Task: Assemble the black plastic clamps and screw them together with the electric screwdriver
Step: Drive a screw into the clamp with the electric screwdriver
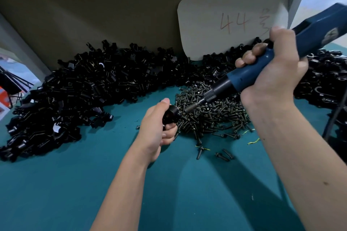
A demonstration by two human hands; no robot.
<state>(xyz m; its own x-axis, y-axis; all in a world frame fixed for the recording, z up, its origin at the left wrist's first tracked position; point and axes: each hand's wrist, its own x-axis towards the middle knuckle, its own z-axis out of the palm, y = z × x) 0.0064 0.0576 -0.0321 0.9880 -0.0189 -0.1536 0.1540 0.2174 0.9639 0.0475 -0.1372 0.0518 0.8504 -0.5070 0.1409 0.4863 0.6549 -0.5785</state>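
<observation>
My left hand (156, 129) grips a black plastic clamp (170, 114) above the teal table, its round face turned toward me. My right hand (272, 69) is wrapped around the blue electric screwdriver (262, 65), which slants down to the left. The screwdriver's metal bit (193, 106) meets the right side of the clamp. A heap of dark screws (210, 116) lies just behind and to the right of the clamp.
A long pile of black clamp parts (75, 90) runs along the back of the teal table (75, 193), with more at the right (326, 84). A white card marked 44 (232, 18) leans on a cardboard wall. Loose screws (223, 155) lie near the front.
</observation>
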